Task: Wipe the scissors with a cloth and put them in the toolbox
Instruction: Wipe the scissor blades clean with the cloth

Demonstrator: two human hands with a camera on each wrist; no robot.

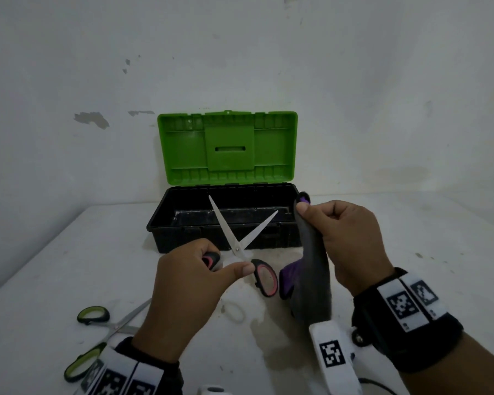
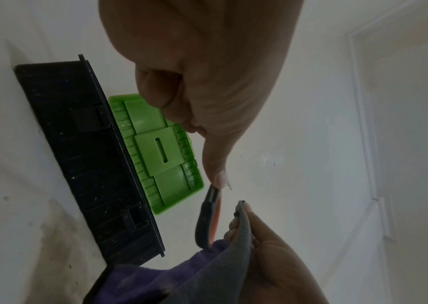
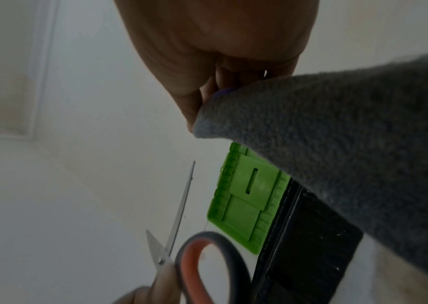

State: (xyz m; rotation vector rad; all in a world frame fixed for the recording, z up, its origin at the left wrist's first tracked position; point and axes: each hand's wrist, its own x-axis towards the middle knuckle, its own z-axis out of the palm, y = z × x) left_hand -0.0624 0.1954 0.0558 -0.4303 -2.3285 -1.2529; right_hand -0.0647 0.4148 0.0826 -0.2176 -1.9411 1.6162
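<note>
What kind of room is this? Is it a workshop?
Maybe a plain home work corner, not clearly a workshop. An open toolbox sits on a white table against a bare, chipped wall, and spare scissors lie nearby.

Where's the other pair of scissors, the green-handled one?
In the head view the green-handled scissors lie on the table at lower left, beside the left hand.

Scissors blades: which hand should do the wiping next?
Right. The right hand already pinches the cloth beside the open blades, while the left hand holds the scissors by their handles in front of the toolbox.
</note>
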